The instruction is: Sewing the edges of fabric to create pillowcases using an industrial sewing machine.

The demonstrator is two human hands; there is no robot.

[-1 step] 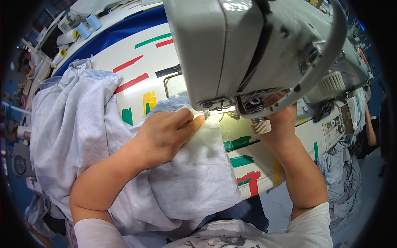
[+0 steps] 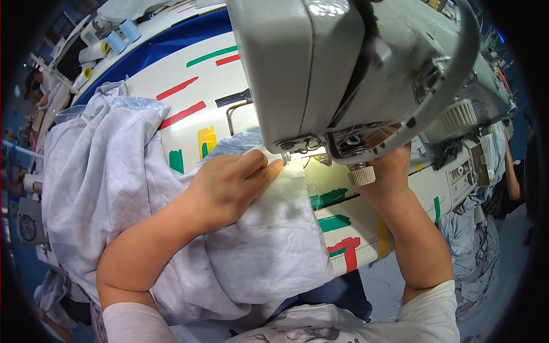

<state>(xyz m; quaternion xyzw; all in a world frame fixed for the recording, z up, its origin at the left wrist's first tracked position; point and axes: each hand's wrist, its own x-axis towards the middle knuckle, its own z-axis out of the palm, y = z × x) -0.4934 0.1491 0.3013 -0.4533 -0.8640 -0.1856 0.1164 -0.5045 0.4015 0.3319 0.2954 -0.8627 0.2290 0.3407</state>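
Nothing has moved: both hands stay at the needle.
Left hand point(image 2: 229, 186) lies flat, pressing pale blue cloth point(image 2: 114, 188) mid-frame; right hand point(image 2: 386, 166), grip hidden, reaches under grey metal sewing machine point(image 2: 320, 63). Sewing step; next, feed straight.

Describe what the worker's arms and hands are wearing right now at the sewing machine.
Both hands are bare: no gloves, rings or watch show on the left hand, and the right hand is partly hidden behind the machine head. Both forearms are uncovered. Short white sleeves end above the elbows on each arm.
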